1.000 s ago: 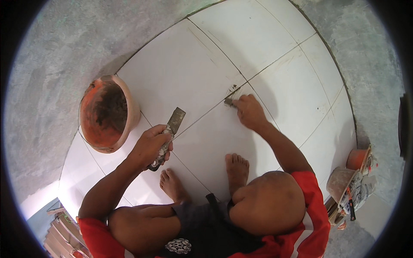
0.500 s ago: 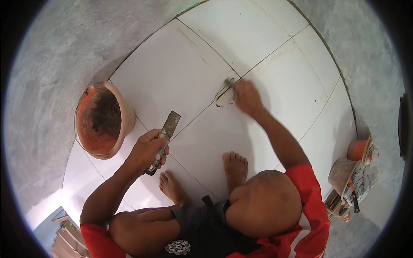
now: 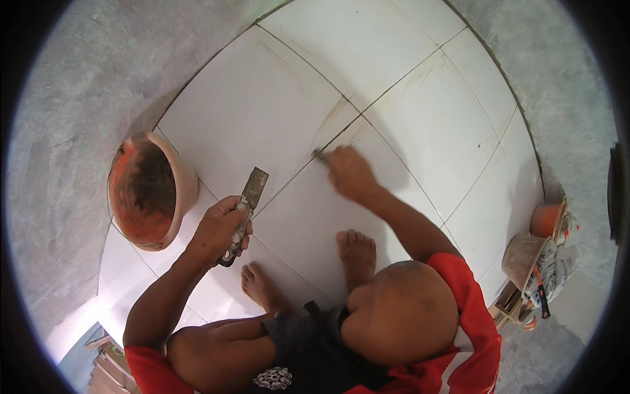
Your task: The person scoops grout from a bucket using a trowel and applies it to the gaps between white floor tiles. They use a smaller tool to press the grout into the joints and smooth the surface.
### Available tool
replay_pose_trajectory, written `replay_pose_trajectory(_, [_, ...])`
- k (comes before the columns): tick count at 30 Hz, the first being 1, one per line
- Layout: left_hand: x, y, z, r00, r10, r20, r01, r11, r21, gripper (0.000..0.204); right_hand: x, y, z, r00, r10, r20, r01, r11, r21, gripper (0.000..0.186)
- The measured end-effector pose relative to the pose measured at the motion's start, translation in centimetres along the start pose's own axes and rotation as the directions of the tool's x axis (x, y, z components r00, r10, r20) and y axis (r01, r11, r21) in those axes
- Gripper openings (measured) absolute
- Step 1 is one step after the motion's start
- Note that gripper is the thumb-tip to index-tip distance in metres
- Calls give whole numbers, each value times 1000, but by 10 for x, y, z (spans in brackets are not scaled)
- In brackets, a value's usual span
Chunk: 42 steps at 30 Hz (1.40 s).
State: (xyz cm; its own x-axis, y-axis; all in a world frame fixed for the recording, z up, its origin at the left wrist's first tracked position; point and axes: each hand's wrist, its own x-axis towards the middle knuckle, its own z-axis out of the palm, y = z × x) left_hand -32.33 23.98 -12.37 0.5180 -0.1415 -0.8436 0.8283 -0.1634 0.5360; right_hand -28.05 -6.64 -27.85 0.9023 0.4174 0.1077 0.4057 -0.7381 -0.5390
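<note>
Stiff scraper [image 3: 247, 200] left, small grey piece [image 3: 319, 155] right, over white tiles [image 3: 223, 98]

In the head view, the left hand [image 3: 220, 228] is wrapped round the handle [image 3: 235, 243] of the scraper, at near left, its blade [image 3: 255, 185] pointing far. It looks light and rigid, best held by the handle, as the edge may be sharp. Farther and to the right, the blurred right hand [image 3: 351, 172] seems clamped on the small grey piece, at a dark tile joint [image 3: 337, 136]; whether that piece is stiff or soft I cannot tell
</note>
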Motion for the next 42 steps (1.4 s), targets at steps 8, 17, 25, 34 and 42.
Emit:
replay_pose_trajectory(8, [0,-7,-5,999,-35,-17,35,999,2,21,-2,19,2,986,148,-73,-161,962,-223,12])
replay_pose_trajectory(17, [-5,-1,-1,1000,-22,-20,23,999,33,20,14,-6,3,988,-145,-50,148,987,56,33])
replay_pose_trajectory(25, [-11,-10,-7,998,-34,-55,32,999,-34,16,4,25,-25,975,-210,71,218,966,-139,30])
replay_pose_trajectory(34, [-4,-26,-17,994,-93,-57,90,995,-41,14,26,98,-52,943,260,-208,-315,900,-303,17])
replay_pose_trajectory(42, [-2,-16,-12,999,-22,-31,21,1000,-9,14,-6,-67,49,991,-65,121,47,988,149,11])
